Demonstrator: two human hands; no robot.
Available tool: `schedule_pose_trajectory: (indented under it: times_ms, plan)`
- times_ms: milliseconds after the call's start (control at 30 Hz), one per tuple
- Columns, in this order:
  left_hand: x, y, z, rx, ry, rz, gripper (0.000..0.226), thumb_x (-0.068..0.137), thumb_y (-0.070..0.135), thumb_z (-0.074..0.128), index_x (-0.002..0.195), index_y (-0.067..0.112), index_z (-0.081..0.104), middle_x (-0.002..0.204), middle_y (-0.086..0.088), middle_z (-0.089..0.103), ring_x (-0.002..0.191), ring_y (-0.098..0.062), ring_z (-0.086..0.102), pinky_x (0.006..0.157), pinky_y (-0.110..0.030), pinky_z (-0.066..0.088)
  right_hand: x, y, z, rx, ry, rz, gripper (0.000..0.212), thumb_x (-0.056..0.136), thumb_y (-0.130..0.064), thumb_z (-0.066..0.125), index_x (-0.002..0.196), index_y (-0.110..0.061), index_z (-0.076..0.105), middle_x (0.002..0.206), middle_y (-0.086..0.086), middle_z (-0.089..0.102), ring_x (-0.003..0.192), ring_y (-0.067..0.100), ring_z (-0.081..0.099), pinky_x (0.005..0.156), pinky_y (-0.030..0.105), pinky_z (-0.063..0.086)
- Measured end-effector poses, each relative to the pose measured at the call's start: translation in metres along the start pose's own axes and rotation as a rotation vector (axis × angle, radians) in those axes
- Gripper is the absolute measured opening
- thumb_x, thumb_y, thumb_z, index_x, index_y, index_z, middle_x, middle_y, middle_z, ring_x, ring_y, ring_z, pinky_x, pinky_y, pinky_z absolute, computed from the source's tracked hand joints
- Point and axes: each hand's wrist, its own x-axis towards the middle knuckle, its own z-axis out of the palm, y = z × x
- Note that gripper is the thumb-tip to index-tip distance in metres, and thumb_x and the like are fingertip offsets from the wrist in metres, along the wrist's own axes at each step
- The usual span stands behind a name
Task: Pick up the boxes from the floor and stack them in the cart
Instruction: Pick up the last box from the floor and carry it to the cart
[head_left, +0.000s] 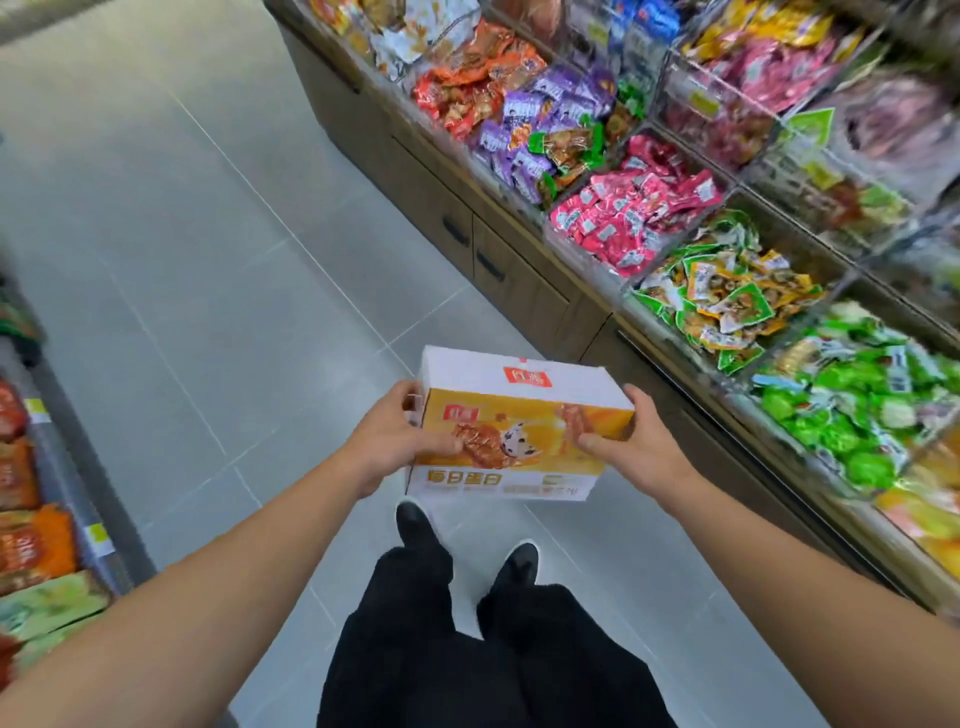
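A white and orange box (519, 426) with a cow picture on its near face is held in the air above the grey floor, in front of my legs. My left hand (389, 441) grips its left end, thumb laid across the printed face. My right hand (634, 447) grips its right end the same way. The box is tilted slightly, its white top turned away from me. No cart is in view.
A wooden display counter (467, 234) with clear bins of coloured snack packets (639, 218) runs along the right. Another shelf of packets (31, 519) lines the left edge. The tiled floor aisle (182, 260) stretches ahead between them. My black shoes (415, 525) stand below the box.
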Motion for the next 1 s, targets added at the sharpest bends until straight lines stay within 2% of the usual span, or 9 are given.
schedule_pose_trajectory:
  times_ms: [100, 200, 300, 367, 500, 633, 767, 867, 1000]
  plan:
    - [-0.045, -0.023, 0.015, 0.236, 0.068, 0.112, 0.092, 0.043, 0.032, 0.093, 0.124, 0.035, 0.048, 0.114, 0.011, 0.063, 0.105, -0.015, 0.060, 0.092, -0.045, 0.053, -0.047, 0.014, -0.017, -0.124, -0.029, -0.049, 0.115, 0.071, -0.030, 0.087, 0.156, -0.023, 0.010, 0.153, 0.001, 0.034, 0.128, 0.022, 0.047, 0.097, 0.034, 0.044]
    - [-0.084, -0.045, 0.032, 0.376, 0.070, 0.164, 0.099, 0.036, 0.045, 0.087, 0.124, 0.043, 0.044, 0.116, 0.012, 0.060, 0.114, -0.018, 0.052, 0.097, -0.047, 0.049, -0.094, 0.030, -0.020, -0.409, -0.100, -0.176, 0.128, 0.060, -0.044, 0.091, 0.156, -0.026, 0.010, 0.161, -0.002, 0.020, 0.144, 0.022, 0.028, 0.115, 0.039, 0.031]
    - [-0.119, -0.066, 0.047, 0.436, 0.003, 0.236, 0.096, 0.038, 0.047, 0.085, 0.123, 0.047, 0.042, 0.118, 0.012, 0.058, 0.121, -0.019, 0.047, 0.097, -0.049, 0.049, -0.142, 0.052, -0.012, -0.658, -0.169, -0.256, 0.126, 0.060, -0.049, 0.088, 0.156, -0.024, 0.009, 0.161, -0.003, 0.019, 0.147, 0.020, 0.021, 0.118, 0.039, 0.022]
    - [-0.139, -0.079, 0.058, 0.440, -0.047, 0.280, 0.095, 0.042, 0.043, 0.087, 0.125, 0.049, 0.041, 0.122, 0.014, 0.057, 0.125, -0.018, 0.045, 0.096, -0.049, 0.051, -0.171, 0.069, -0.004, -0.708, -0.193, -0.300, 0.117, 0.057, -0.052, 0.085, 0.150, -0.029, 0.018, 0.150, -0.005, 0.035, 0.138, 0.020, 0.035, 0.114, 0.039, 0.032]
    - [-0.188, -0.108, 0.088, 0.459, -0.176, 0.357, 0.101, 0.055, 0.026, 0.094, 0.137, 0.039, 0.037, 0.134, 0.013, 0.051, 0.130, -0.017, 0.046, 0.097, -0.046, 0.051, -0.245, 0.123, 0.009, -0.664, -0.058, -0.299, 0.091, 0.053, -0.056, 0.082, 0.130, -0.039, 0.035, 0.119, -0.012, 0.053, 0.106, 0.011, 0.052, 0.096, 0.033, 0.047]
    - [-0.239, -0.116, 0.137, 0.608, -0.298, 0.425, 0.123, 0.061, 0.031, 0.092, 0.151, 0.038, 0.007, 0.158, 0.009, 0.024, 0.139, -0.018, 0.036, 0.107, -0.049, 0.043, -0.323, 0.194, 0.005, -0.731, 0.178, -0.251, 0.087, 0.052, -0.072, 0.071, 0.127, -0.041, 0.039, 0.116, -0.014, 0.057, 0.105, 0.011, 0.054, 0.096, 0.038, 0.043]
    - [-0.284, -0.120, 0.225, 1.023, -0.432, 0.695, 0.127, 0.060, 0.045, 0.087, 0.154, 0.031, 0.004, 0.162, 0.004, 0.010, 0.149, -0.020, 0.012, 0.121, -0.041, 0.019, -0.403, 0.260, -0.020, -0.781, 0.305, -0.124, 0.089, 0.058, -0.084, 0.059, 0.129, -0.034, 0.039, 0.117, -0.009, 0.055, 0.105, 0.016, 0.052, 0.091, 0.035, 0.035]
    - [-0.312, -0.136, 0.303, 1.364, -0.486, 0.882, 0.125, 0.058, 0.056, 0.082, 0.153, 0.027, 0.007, 0.161, 0.004, 0.012, 0.147, -0.026, 0.010, 0.120, -0.043, 0.019, -0.452, 0.305, -0.038, -0.743, 0.327, -0.056, 0.095, 0.061, -0.082, 0.058, 0.138, -0.030, 0.034, 0.127, -0.006, 0.051, 0.114, 0.018, 0.048, 0.100, 0.037, 0.031]
    - [-0.367, -0.156, 0.425, 1.507, -0.544, 1.055, 0.115, 0.063, 0.067, 0.074, 0.151, 0.023, 0.015, 0.154, 0.001, 0.026, 0.142, -0.029, 0.020, 0.117, -0.044, 0.023, -0.535, 0.389, -0.076, -0.617, 0.426, 0.070, 0.095, 0.060, -0.073, 0.057, 0.139, -0.028, 0.034, 0.130, -0.005, 0.048, 0.120, 0.020, 0.046, 0.104, 0.035, 0.029]
